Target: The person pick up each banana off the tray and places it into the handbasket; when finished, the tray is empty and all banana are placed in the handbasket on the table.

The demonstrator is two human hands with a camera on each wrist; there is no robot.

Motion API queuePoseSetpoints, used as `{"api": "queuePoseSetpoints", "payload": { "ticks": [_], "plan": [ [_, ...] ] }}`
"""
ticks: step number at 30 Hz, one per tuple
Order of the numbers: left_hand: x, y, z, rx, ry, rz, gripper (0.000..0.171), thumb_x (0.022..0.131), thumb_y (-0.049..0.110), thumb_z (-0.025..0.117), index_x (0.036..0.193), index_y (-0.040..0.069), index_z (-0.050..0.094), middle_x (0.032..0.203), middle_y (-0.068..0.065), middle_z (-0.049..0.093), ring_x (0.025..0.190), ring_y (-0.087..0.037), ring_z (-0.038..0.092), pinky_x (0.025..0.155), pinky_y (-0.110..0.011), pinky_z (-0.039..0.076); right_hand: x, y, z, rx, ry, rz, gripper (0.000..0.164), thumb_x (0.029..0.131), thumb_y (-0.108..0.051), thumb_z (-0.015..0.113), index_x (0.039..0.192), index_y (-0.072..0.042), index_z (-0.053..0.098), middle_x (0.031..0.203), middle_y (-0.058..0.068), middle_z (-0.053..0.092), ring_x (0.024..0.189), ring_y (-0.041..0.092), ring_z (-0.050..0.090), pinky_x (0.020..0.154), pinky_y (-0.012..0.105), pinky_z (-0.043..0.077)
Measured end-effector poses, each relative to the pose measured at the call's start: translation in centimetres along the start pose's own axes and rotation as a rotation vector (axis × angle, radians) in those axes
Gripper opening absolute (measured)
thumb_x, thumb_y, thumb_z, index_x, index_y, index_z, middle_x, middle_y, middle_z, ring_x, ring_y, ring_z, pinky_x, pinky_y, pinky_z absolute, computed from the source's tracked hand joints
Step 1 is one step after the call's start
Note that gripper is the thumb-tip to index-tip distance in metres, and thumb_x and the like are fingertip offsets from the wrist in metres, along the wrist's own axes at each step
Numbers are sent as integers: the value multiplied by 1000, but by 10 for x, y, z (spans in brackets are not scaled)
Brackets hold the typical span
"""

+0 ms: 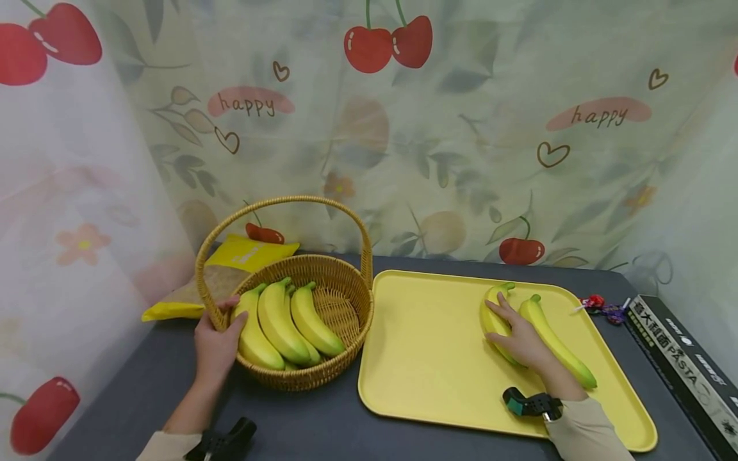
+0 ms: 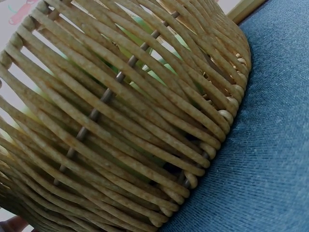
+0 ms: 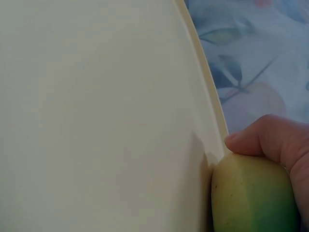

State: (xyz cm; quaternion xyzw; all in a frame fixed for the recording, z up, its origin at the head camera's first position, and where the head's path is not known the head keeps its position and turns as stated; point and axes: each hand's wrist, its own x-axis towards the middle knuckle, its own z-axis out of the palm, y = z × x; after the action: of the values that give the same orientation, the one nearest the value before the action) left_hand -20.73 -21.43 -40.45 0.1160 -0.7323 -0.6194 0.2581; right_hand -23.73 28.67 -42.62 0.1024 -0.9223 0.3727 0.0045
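Observation:
A wicker basket [image 1: 288, 382] with a tall arched handle holds several yellow-green bananas [image 1: 282, 323]. My left hand [image 1: 216, 342] grips the basket at its left side, where the handle meets the rim; the weave [image 2: 111, 106] fills most of the left wrist view. On the yellow tray [image 1: 426, 346], my right hand [image 1: 521, 336] holds a banana [image 1: 492, 314] with fingers over its top and thumb along its near side. The right wrist view shows that thumb [image 3: 270, 137] against the banana [image 3: 253, 193]. Just right of the hand lies another banana [image 1: 556, 346].
Behind the basket leans a yellow and brown bag [image 1: 248, 253]. Wrapped candies [image 1: 605, 308] lie beside the tray's right edge, near a long black pasta box [image 1: 686, 371]. A printed curtain [image 1: 403, 160] closes off the back of the dark table [image 1: 323, 422].

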Motion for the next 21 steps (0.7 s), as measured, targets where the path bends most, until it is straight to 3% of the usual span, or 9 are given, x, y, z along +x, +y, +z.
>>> {"api": "queuePoseSetpoints", "payload": {
  "ticks": [21],
  "plan": [
    [-1, 1, -1, 30, -14, -23, 29, 86, 11, 64, 112, 0, 58, 92, 27, 57, 101, 10, 49, 85, -4, 39, 1, -5, -4, -22, 16, 10, 65, 83, -6, 62, 142, 2, 34, 152, 24, 15, 136, 49, 15, 104, 60, 24]
  ]
}}
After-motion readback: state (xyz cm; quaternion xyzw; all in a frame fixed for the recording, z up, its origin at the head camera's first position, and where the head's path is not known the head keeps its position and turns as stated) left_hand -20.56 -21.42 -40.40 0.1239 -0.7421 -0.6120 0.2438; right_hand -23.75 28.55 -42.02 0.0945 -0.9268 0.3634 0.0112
